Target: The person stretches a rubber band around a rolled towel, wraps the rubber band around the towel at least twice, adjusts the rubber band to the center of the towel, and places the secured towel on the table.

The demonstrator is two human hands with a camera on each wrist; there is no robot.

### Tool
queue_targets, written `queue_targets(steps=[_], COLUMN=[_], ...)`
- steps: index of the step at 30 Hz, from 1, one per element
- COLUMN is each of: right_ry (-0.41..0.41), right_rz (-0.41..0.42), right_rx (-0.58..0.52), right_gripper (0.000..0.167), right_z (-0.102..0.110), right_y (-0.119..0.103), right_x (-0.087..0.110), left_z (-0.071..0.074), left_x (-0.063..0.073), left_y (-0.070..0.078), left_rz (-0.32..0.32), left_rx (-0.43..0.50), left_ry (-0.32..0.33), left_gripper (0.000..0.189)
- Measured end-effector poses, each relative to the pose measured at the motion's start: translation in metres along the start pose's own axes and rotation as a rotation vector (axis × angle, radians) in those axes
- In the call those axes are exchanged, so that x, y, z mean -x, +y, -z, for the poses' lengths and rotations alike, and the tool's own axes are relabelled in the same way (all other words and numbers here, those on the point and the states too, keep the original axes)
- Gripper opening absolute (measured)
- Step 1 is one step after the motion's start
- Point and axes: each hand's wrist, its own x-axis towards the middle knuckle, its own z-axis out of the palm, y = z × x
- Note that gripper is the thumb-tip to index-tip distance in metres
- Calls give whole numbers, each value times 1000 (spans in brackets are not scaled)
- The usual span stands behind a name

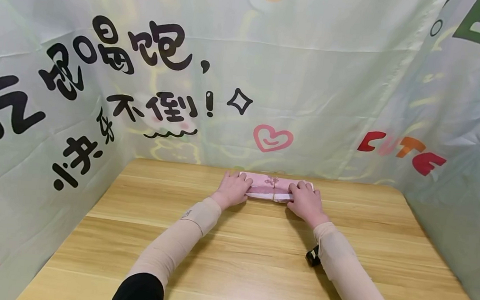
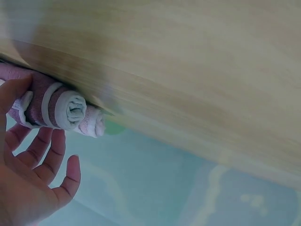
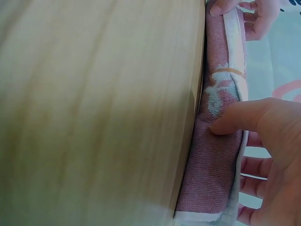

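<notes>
A pink towel (image 1: 262, 188) with white edging lies rolled up near the table's back edge, its long side running left to right. A thin tan band (image 3: 229, 71) circles the roll near its middle. My left hand (image 1: 234, 188) grips the left end, thumb on the near side and fingers behind. At the other end my right hand (image 1: 305, 202) holds the roll the same way, its thumb pressed on the pink terry beside a pale pattern. The left wrist view shows a coiled white roll end (image 2: 73, 110), with a second, smaller rolled end (image 2: 95, 123) behind it.
The wooden table (image 1: 234, 264) spreads out in front of the towel. A printed cloth backdrop (image 1: 335, 91) hangs right behind the table's back edge and along both sides. A small black object (image 1: 313, 256) sits at the right wrist, against the beige sleeve (image 1: 353, 274).
</notes>
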Motion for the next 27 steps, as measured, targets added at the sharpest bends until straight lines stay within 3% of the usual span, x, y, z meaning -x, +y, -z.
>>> queue_targets(steps=[13, 20, 27], right_ry=[-10, 1, 27], right_rz=[17, 32, 32], right_rx=[-8, -38, -56], right_gripper=[26, 32, 38], right_z=[1, 6, 11], right_y=[0, 1, 4], right_x=[0, 6, 13], left_z=[-1, 7, 15], left_x=[1, 10, 21], left_y=[-3, -5, -9], left_rz=[25, 36, 48], left_rx=[2, 13, 73], left_ry=[-11, -23, 22], left_gripper=[35, 36, 37])
